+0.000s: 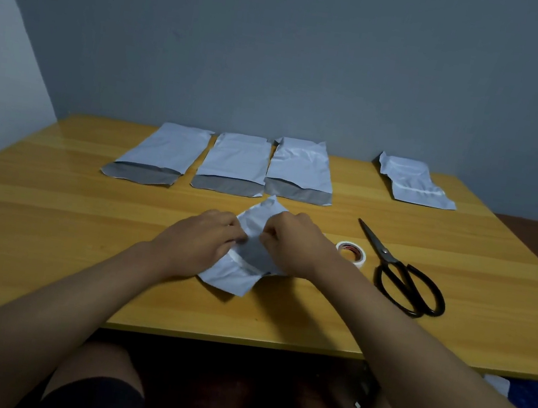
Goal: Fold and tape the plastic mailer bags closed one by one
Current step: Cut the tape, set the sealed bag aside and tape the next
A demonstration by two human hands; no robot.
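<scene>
both hands, left and right, pinch the mailer at mid-table, folding its flap; the slick plastic could spring open or crease crooked while one hand reaches for the tape.

Your table is a warm yellow-orange wood grain with lighter and darker bands running across it. The three mailers at 12 o'clock are pale bluish white with dark grey open flaps, and the one at 2 o'clock is all white. The crumpled mailer you've got shows white outside, dark grey inside. The tape roll is white with a reddish core, the scissors at 3 o'clock are black, and the wall is flat grey-blue
</scene>
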